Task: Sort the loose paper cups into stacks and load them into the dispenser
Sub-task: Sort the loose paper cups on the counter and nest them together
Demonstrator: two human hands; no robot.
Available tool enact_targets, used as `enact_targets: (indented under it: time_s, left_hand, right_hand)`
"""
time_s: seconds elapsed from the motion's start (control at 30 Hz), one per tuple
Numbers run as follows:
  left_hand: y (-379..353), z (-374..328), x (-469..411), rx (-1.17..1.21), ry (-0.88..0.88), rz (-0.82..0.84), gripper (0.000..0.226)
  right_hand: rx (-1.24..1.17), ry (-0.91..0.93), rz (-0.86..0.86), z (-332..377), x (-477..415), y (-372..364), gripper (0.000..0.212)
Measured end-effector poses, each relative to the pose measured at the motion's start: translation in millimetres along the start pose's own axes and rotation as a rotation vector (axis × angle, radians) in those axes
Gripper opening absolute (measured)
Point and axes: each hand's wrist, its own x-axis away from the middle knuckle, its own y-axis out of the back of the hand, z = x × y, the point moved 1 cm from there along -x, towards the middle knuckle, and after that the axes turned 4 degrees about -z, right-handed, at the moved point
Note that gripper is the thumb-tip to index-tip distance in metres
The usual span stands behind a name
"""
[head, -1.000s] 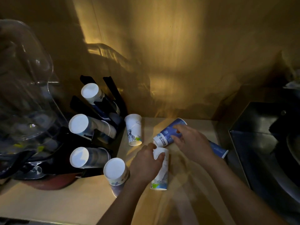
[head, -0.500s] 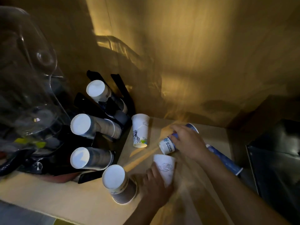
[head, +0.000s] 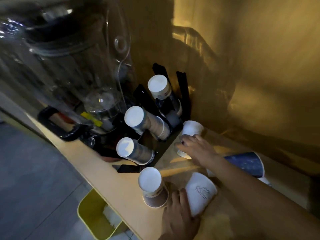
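A black cup dispenser [head: 181,87] stands against the wall with three stacks of cups lying in its slots [head: 158,87] [head: 136,118] [head: 127,148]. My left hand [head: 178,220] holds a white cup with a line drawing [head: 200,190], tilted with its mouth to the upper right. My right hand [head: 195,148] closes around an upside-down white cup [head: 191,129] beside the dispenser's base. A short stack of upside-down cups [head: 152,186] stands on the counter left of my left hand. A dark blue cup stack [head: 245,163] lies on its side behind my right forearm.
The wooden counter [head: 121,186] runs diagonally, its edge at lower left. A large clear drink dispenser [head: 69,66] with a black handle fills the upper left. A yellow bin [head: 93,215] sits on the grey floor below the counter edge. A wooden wall is behind.
My right hand left the blue cup stack and reached left onto the upside-down white cup by the dispenser. My left hand kept its white cup, tilting it. The camera swung left.
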Motion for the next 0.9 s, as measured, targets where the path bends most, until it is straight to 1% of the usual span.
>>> enact_targets:
  time_s: [0.03,0.07,0.1,0.17,0.23,0.3,0.4,0.47,0.5,0.57,0.6,0.63,0.67,0.73,0.8,0.9]
  left_hand:
    - [4,1,0,0.066,0.027,0.01,0.082]
    - [8,0,-2,0.079,0.063,0.034,0.082]
    - [8,2,-3,0.039,0.053,-0.042,0.081]
    - [15,2,-3,-0.011,0.023,-0.107,0.084]
    - [27,-8,2,0.018,0.025,-0.021,0.081]
    - [29,-14,3,-0.025,0.009,-0.116,0.081]
    - [39,-12,5,-0.025,0.008,-0.177,0.086]
    - [40,-11,4,0.009,-0.028,-0.231,0.085]
    - [40,-11,4,0.041,-0.052,-0.263,0.08]
    - [39,-12,3,0.147,-0.099,-0.328,0.061]
    - [38,-13,1,0.184,-0.112,-0.343,0.053]
    - [37,-13,-1,0.213,-0.122,-0.34,0.05]
    - [36,-13,-4,0.238,-0.14,-0.327,0.053]
    - [34,-13,-12,0.258,-0.173,-0.276,0.069]
    - [35,-16,-19,0.246,-0.171,-0.229,0.08]
    - [34,-17,-27,0.299,-0.201,-0.243,0.083]
  right_hand:
    - [0.05,0.047,0.027,1,-3,-2,0.056]
    - [0.123,0.102,0.027,2,-5,-4,0.05]
    - [0.207,0.15,0.017,3,-6,-6,0.042]
    - [0.34,0.195,0.068,3,-6,-4,0.026]
    - [0.428,0.182,0.046,4,-6,-9,0.023]
    - [0.467,0.168,0.029,0,-7,-16,0.02]
    - [0.478,0.153,-0.013,-4,-9,-17,0.019]
    - [0.435,0.133,-0.047,-6,-8,-14,0.022]
    - [0.397,0.11,-0.063,-7,-8,-12,0.026]
    - [0.328,0.035,-0.092,-8,-7,-7,0.035]
    - [0.279,-0.008,-0.116,-9,-7,-4,0.039]
    - [0.222,-0.045,-0.134,-9,-5,0,0.043]
    - [0.162,-0.079,-0.152,-10,-4,5,0.047]
    - [0.031,-0.165,-0.204,-15,3,18,0.059]
    - [-0.11,-0.266,-0.292,-23,12,32,0.067]
    - [-0.291,-0.486,-0.456,-36,31,51,0.073]
